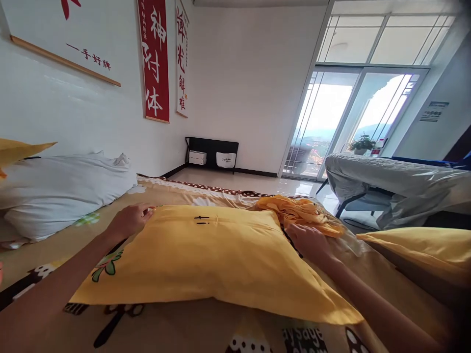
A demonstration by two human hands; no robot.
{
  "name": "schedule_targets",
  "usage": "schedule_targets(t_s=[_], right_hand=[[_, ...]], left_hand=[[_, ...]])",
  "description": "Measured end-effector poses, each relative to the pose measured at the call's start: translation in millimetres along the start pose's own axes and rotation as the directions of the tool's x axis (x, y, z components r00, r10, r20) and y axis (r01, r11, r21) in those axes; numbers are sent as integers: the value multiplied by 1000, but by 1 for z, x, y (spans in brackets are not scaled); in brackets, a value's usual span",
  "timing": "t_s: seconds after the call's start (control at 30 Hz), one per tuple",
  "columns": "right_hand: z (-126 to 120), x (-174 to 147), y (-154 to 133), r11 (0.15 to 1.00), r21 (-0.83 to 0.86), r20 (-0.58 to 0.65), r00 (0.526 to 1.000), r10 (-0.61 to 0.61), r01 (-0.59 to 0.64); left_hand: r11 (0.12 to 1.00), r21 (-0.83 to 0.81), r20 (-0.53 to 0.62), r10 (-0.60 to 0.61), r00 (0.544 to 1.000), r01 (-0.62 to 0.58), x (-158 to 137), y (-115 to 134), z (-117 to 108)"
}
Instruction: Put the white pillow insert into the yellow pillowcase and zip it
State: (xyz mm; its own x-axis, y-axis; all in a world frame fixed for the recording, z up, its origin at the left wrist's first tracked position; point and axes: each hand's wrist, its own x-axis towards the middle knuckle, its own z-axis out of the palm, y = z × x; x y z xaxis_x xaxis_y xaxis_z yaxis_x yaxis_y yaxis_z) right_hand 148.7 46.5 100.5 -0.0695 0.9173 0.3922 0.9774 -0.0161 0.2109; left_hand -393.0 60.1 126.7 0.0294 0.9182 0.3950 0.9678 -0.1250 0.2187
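Observation:
A plump yellow pillow (221, 255) lies flat on the patterned bedsheet (172, 328), with small dark marks near its far edge. At its far left corner, my left hand (133, 219) is closed, fingertips pinching the fabric. My right hand (307, 240) is at the pillow's right edge near the far corner, its curled fingers closed on the edge; the fingertips are partly hidden. Just beyond the right hand is a crumpled orange-yellow cloth (301, 213).
White pillows (69, 186) lie at the left against the wall, with a yellow cloth corner (22, 156) above them. Another yellow pillow (427, 250) is at the right. Beyond the bed stand a low black rack (211, 147), a plastic-covered table (397, 181) and glass doors (331, 113).

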Motion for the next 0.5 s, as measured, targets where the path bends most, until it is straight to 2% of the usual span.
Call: schedule_targets(t_s=[0.07,0.13,0.2,0.27,0.33,0.43,0.5], right_hand=[[22,-5,-31,991,116,-67,996,-64,72],[50,-13,-64,964,242,-127,988,-85,114],[77,-22,-89,949,302,-143,988,-52,94],[97,-29,-103,939,339,-157,988,8,47],[108,-35,-103,919,393,-165,985,42,27],[114,-44,-86,892,451,-147,988,42,29],[120,-57,-68,874,485,-123,990,67,1]], left_hand=[[998,-8,3,69,998,-69,-1,21,20],[984,-22,40,176,984,-175,-7,38,52],[970,-21,91,243,966,-242,-17,49,87],[968,2,82,252,964,-253,-25,52,114],[965,9,67,259,963,-260,-31,47,127],[956,-10,95,293,951,-294,-41,26,124],[961,3,67,276,959,-277,-57,3,122]])
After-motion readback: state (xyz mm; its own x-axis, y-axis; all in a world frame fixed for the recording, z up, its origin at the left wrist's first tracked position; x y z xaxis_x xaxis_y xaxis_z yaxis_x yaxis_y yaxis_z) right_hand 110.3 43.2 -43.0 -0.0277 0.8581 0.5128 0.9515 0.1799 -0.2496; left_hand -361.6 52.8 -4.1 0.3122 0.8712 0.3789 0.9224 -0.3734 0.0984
